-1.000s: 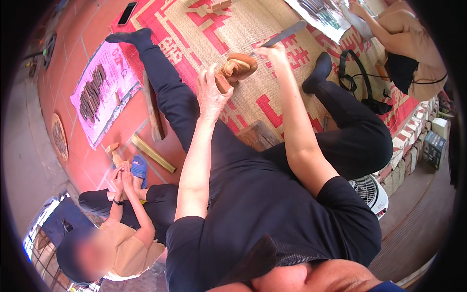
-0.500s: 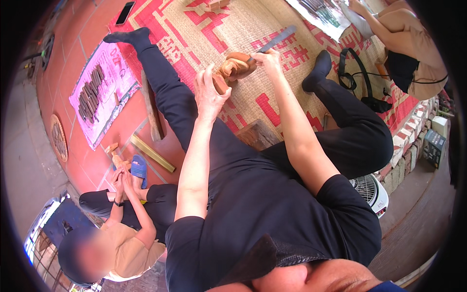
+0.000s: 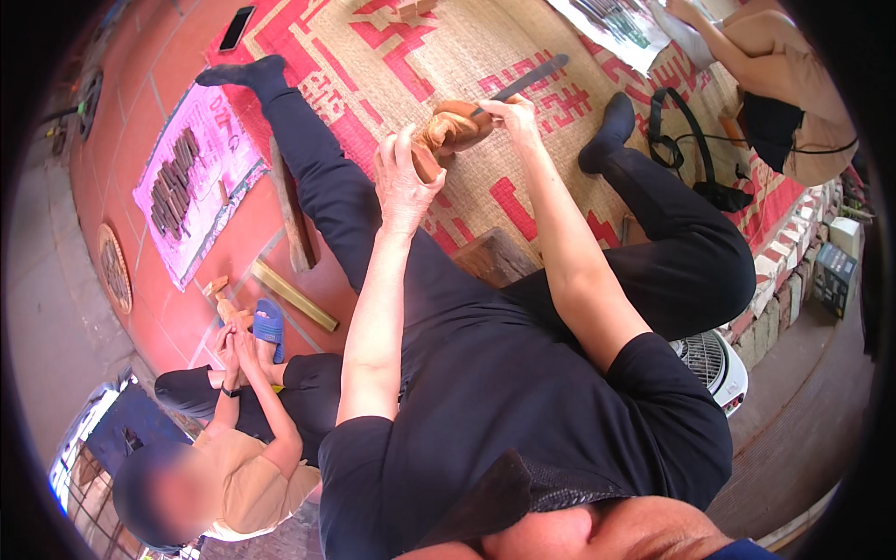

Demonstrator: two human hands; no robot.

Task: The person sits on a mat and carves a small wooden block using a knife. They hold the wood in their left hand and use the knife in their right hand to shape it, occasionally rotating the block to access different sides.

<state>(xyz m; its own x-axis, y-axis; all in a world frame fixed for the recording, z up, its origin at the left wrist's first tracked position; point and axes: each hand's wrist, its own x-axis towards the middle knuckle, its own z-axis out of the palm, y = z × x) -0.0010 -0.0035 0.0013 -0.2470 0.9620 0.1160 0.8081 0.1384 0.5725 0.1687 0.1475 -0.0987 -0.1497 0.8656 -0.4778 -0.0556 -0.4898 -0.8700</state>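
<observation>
A dark, flat rectangular phone point(image 3: 236, 27) is lying screen-up at the far left corner of the red-patterned woven mat point(image 3: 392, 56). A pink printed sheet point(image 3: 191, 201) is spreading over the red floor to the left. A small dark box point(image 3: 833, 277) is sitting at the right edge.

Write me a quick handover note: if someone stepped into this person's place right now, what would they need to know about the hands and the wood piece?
Left hand: gripping the brown wooden carving from below, holding it up over the woven mat.
Right hand: holding a long dark tool, its tip laid against the carving's top.
Done: the carving already has a rounded shape.
Left: how much shaping remains cannot be judged.
Nearby: a pink sheet with dark pieces on the floor to the left; another person works there.
</observation>
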